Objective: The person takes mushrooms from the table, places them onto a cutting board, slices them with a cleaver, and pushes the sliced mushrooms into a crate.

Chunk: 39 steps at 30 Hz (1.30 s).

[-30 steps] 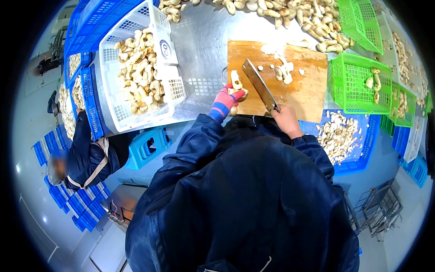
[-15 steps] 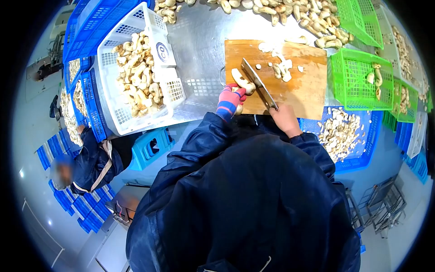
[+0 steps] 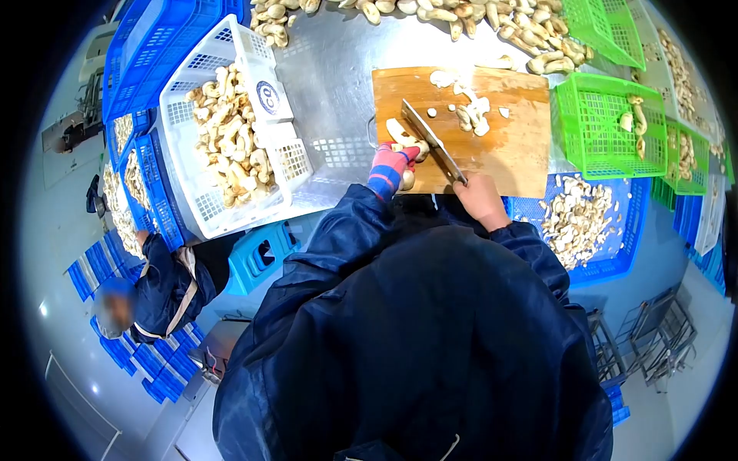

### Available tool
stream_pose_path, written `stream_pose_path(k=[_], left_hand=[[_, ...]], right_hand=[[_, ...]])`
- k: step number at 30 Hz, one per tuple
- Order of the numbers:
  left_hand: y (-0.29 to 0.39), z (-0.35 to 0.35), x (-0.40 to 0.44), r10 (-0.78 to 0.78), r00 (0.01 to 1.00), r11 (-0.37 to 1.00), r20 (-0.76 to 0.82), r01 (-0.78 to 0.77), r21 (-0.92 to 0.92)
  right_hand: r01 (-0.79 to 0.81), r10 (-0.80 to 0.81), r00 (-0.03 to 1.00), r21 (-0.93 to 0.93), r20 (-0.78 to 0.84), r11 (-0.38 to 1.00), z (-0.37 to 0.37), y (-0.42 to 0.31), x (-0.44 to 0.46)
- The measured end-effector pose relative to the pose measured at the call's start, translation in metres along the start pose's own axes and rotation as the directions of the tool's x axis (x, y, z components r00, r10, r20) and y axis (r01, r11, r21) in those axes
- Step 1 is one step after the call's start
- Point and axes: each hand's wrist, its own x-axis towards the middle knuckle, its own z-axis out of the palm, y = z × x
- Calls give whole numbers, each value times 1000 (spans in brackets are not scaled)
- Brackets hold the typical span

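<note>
My left hand, in a pink and blue striped glove, is closed on a pale mushroom at the left side of the wooden cutting board. A rounded piece shows below its fingers. My bare right hand grips the handle of a wide-bladed knife. The blade slants up and left over the board, just right of the mushroom. Cut pieces lie beyond the knife on the board.
A white crate of mushrooms stands left on the metal table; more mushrooms lie along the back. Right are a green basket and a blue crate with pieces. Another person is at far left.
The mushroom in my left hand has shifted and turned slightly, with its rounded end now nearer the blade. My right hand keeps hold of the knife. The whole view has shifted a little.
</note>
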Motion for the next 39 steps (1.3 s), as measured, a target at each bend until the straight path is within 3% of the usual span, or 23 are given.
stream_pose_path(k=[7,10,19,25,28,31,34,37,39], left_hand=[[1,5,-1,32,999,980,-33,-38,-194],[-5,8,10,36,997,959,-62,-52,-279],[-11,6,2,30,994,999,-107,-31,-8],[-12,15,16,28,993,997,-113,-20,69],[-14,15,20,-12,993,999,-114,16,34],[-6,24,10,-54,987,973,-154,18,-228],[-13,23,10,-41,989,965,-140,3,-262],[-10,21,4,-39,989,966,-142,1,-258],[-12,19,8,-65,990,979,-127,38,-202]], right_hand=[[-82,78,995,-75,-58,994,-6,6,8],[5,-8,999,-58,-37,998,-15,2,7],[29,-27,998,-19,61,999,-1,9,15],[-29,29,998,-9,-62,1000,-2,12,15],[22,-23,999,-44,-37,999,-8,5,11],[20,-18,1000,-79,22,997,-4,10,14],[-12,7,998,-100,-54,995,-4,12,13],[-21,-3,995,-236,-103,972,-15,-3,2],[45,-72,994,-289,-85,956,-22,-9,-8]])
